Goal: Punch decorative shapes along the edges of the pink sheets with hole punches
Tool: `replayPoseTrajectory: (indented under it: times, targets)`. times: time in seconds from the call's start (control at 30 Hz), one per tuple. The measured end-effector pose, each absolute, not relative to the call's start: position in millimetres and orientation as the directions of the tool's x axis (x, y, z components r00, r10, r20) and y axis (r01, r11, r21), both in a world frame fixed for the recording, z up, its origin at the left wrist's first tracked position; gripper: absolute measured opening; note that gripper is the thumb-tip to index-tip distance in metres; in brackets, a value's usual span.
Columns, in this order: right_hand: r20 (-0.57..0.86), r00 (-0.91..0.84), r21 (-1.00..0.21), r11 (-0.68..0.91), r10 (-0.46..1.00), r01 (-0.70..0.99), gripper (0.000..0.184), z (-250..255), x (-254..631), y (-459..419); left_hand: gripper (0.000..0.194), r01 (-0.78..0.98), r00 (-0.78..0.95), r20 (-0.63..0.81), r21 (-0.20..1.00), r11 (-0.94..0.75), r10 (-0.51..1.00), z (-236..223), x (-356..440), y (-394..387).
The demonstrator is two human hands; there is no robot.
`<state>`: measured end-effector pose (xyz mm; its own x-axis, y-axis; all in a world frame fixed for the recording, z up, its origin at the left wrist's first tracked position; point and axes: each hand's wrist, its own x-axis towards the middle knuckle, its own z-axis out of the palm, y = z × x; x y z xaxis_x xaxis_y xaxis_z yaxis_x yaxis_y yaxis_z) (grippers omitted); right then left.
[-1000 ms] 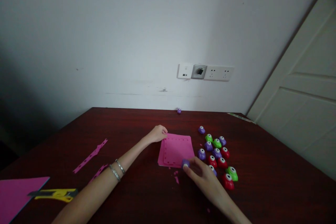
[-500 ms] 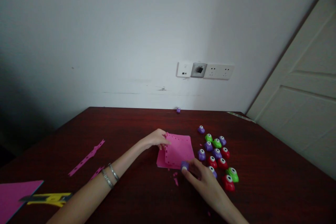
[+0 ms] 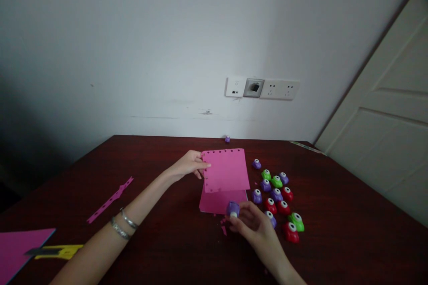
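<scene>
My left hand [image 3: 191, 164] pinches the left edge of a pink paper sheet [image 3: 227, 170], thumb on top. Small punched holes run along the sheet's top and left edges. The sheet is raised over a stack of pink paper [image 3: 217, 204] lying on the table. In my right hand [image 3: 256, 222] is a purple craft punch [image 3: 233, 209], held between thumb and fingers just below the sheet and apart from it. Tiny pink scraps [image 3: 224, 230] lie beside the stack, left of the right hand.
Several purple, green and red craft punches [image 3: 276, 195] cluster on the right of the dark table [image 3: 160, 240]. One more purple punch [image 3: 227, 139] stands by the wall. At left are a punched pink strip [image 3: 110, 201], a yellow utility knife [image 3: 60, 251] and pink paper [image 3: 22, 249].
My left hand has lifted the punched sheet up and away from me, uncovering the stack's near part. The punch in my right hand has come off the sheet's near edge.
</scene>
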<state>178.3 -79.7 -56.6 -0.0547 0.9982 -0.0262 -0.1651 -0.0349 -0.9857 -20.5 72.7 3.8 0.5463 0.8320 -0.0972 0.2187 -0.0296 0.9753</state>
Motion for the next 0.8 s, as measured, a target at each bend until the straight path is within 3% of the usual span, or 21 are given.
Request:
replayPoseTrajectory:
  times: [0.23,0.53,0.8]
  targets:
    - [-0.122,-0.019,-0.955,-0.122,0.992,-0.27,0.036,-63,176,-78,0.035,0.194,0.585,-0.09,0.98,-0.031,0.806,14,-12,60]
    - [-0.153,0.056,-0.938,-0.127,0.987,-0.321,0.039,-69,173,-75,0.03,0.185,0.634,-0.076,0.981,-0.056,0.77,16,-7,53]
    - [-0.175,0.02,-0.92,-0.156,0.984,-0.359,0.038,-70,174,-75,0.03,0.172,0.621,-0.058,0.983,-0.064,0.781,16,-8,53]
